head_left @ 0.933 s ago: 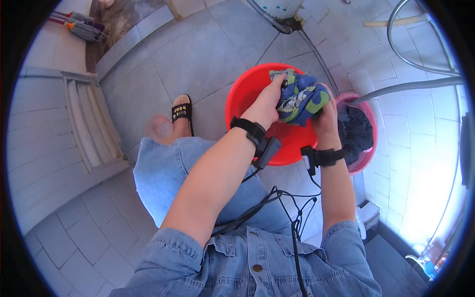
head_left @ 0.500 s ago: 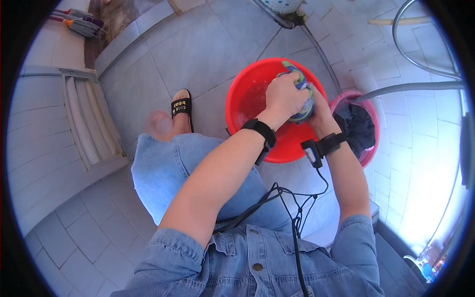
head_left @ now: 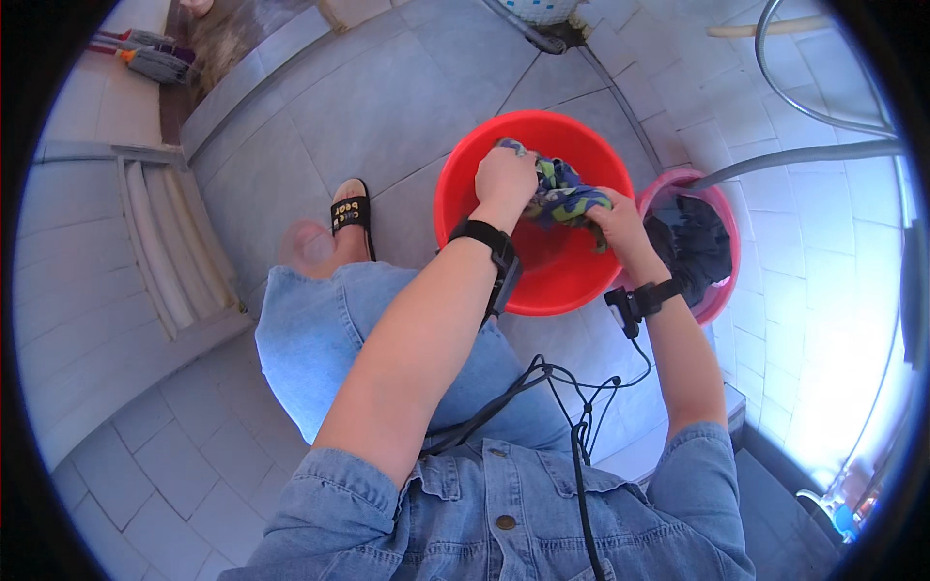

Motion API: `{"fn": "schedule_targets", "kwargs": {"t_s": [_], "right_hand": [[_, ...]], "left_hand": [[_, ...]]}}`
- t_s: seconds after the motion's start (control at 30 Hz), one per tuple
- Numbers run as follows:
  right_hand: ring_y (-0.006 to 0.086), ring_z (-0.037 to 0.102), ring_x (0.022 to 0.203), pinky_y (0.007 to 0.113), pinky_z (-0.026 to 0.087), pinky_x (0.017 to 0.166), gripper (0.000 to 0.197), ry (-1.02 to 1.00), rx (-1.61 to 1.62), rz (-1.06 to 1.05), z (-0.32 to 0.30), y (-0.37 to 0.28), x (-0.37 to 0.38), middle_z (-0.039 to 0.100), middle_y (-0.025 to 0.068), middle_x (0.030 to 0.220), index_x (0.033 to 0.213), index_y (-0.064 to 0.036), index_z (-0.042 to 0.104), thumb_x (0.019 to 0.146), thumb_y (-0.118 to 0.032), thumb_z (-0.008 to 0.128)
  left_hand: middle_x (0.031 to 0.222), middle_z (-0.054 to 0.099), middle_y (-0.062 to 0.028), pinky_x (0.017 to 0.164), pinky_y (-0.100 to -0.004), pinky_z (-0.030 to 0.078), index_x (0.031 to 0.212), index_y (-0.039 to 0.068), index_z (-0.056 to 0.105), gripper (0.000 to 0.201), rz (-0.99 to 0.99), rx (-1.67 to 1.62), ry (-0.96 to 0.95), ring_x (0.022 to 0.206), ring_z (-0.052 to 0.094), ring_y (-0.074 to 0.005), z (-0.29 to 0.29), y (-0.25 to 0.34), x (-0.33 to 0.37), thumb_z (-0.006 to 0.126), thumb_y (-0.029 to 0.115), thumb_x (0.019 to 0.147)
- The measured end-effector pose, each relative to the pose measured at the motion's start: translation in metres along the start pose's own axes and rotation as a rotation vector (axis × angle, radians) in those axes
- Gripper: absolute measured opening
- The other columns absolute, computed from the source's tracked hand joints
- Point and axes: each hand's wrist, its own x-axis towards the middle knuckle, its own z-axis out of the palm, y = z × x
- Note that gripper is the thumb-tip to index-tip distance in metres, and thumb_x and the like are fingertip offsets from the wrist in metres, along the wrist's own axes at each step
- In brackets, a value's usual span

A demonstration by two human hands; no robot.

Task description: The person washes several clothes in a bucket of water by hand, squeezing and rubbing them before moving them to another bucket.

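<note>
A blue and green patterned cloth stretches between my two hands, over the red basin. My left hand grips its left end, fingers wrapped round it. At the other end my right hand pinches the cloth between thumb and fingers. Part of the cloth hangs below my right fingers toward the basin. Around each wrist runs a black strap, and the right one carries a small device with a cable.
A pink bucket with dark cloth and a grey hose stands right of the basin, near the tiled wall. Black cables hang before my shirt. My sandalled foot is on the tiles at left. Mops lie far left.
The cloth was bunched and twisted between my hands, held close together. Now my hands are apart, the left one further left, and the cloth is spread out between them.
</note>
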Motion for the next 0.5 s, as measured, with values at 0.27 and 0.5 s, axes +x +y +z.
{"fn": "schedule_targets", "kwargs": {"t_s": [0.27, 0.5], "right_hand": [[0.0238, 0.060, 0.078, 0.033, 0.049, 0.069, 0.047, -0.086, -0.626, 0.027, 0.005, -0.002, 0.002, 0.062, 0.0127, 0.085, 0.110, -0.0003, 0.053, 0.068, -0.015, 0.067], [0.0226, 0.037, 0.123, 0.033, 0.032, 0.100, 0.070, -0.034, -0.265, -0.498, 0.004, 0.011, 0.022, 0.040, 0.0127, 0.132, 0.131, -0.0045, 0.033, 0.068, 0.003, 0.063]], "left_hand": [[0.083, 0.061, -0.0072, 0.068, -0.0295, 0.043, 0.094, -0.002, 0.060, 0.024, -0.096, -0.658, -0.450, 0.074, 0.055, -0.0152, -0.004, 0.022, -0.007, 0.050, 0.019, 0.089], [0.086, 0.062, -0.0057, 0.073, -0.0287, 0.043, 0.098, 0.001, 0.061, 0.023, 0.291, -0.482, -0.776, 0.078, 0.055, -0.0127, -0.030, 0.047, -0.028, 0.052, 0.020, 0.088]]}}
